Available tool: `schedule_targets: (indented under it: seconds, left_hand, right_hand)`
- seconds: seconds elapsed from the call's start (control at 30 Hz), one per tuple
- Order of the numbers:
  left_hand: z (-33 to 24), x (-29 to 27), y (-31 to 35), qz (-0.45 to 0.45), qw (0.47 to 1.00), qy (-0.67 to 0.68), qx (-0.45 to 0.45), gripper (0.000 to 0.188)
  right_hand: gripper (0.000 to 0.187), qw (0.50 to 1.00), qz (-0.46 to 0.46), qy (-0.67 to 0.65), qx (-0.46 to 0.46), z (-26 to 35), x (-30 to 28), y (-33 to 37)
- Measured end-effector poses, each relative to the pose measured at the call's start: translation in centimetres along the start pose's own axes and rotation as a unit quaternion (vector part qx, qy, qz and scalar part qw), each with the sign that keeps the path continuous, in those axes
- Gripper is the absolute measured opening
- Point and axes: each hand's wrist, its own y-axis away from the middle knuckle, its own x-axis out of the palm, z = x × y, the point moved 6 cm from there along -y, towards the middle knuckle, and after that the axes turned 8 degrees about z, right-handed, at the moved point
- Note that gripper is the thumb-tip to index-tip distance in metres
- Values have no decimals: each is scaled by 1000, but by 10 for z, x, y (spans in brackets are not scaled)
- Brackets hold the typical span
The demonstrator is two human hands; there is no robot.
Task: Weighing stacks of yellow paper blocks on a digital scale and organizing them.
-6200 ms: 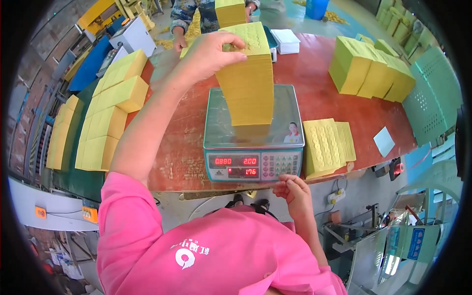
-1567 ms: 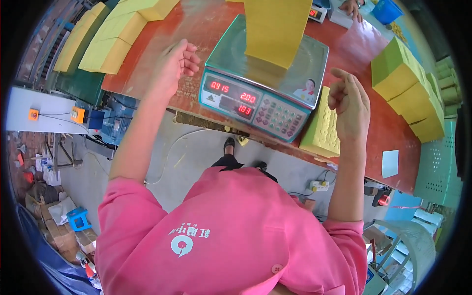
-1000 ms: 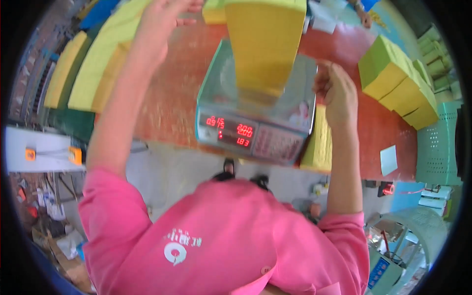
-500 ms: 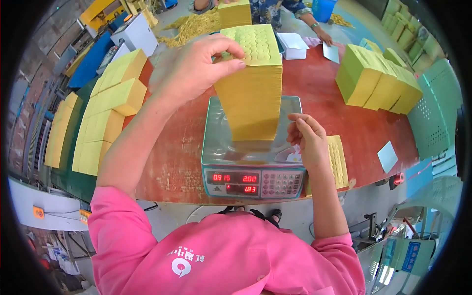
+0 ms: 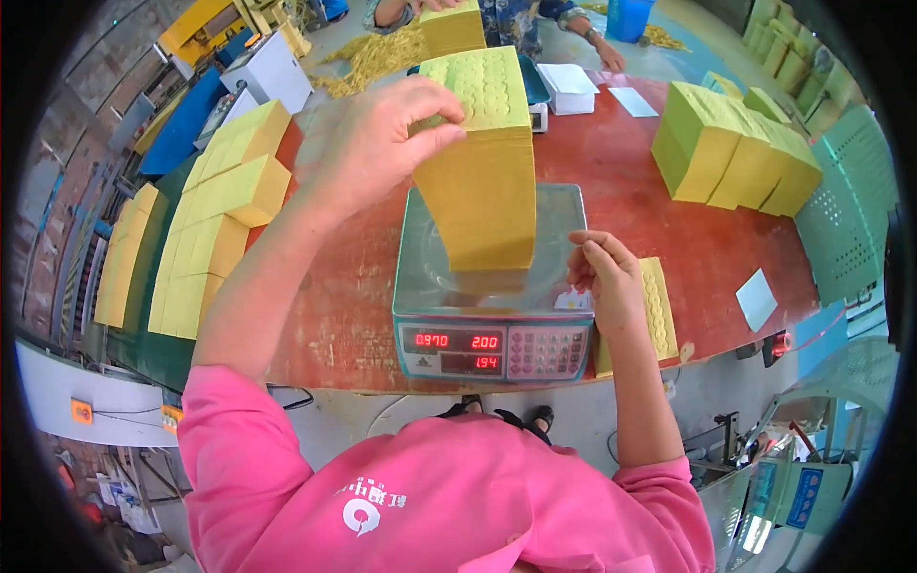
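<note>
A tall stack of yellow paper sheets [image 5: 478, 196] with embossed round patterns on top stands on a digital scale [image 5: 411, 258] with a glassy plate and a lit red display. At the stack's upper left corner, my left hand [image 5: 382, 129] is bent, its thumb and fingertips closed on the edge. How many sheets lie between them is hidden. My right hand [image 5: 611, 277] hovers by the scale's right side, fingers loosely curled and apart, with nothing visible in it. Beneath my right wrist, a lower pile of patterned yellow paper [image 5: 659, 306] lies on the red table.
Yellow paper blocks [image 5: 205, 248] are lined up at left, and more blocks [image 5: 731, 148] stand at right. Across the red table [image 5: 334, 325], a co-worker's hand [image 5: 607, 55] is near a white paper pile [image 5: 568, 86] and a pale card [image 5: 633, 101]. Another card [image 5: 757, 299] lies at right.
The stack has shifted slightly left on the scale with my left hand at its corner, and the display reading has changed. The co-worker's hand has drawn back from the pale card.
</note>
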Motion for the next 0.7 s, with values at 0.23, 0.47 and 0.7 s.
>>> schedule_targets:
  seconds: [0.23, 0.47, 0.7]
  left_hand:
    - [8, 1, -4, 4, 1000, 16, -1, 12]
    - [-1, -1, -3, -65, 998, -2, 1, 5]
    - [-70, 1, 1, -168, 975, -112, 90, 9]
  right_hand:
    - [21, 1000, 0, -5, -4, 2, -1, 2]
    - [23, 1000, 11, -2, -9, 24, 7, 1]
    - [44, 989, 113, -93, -32, 89, 26, 7]
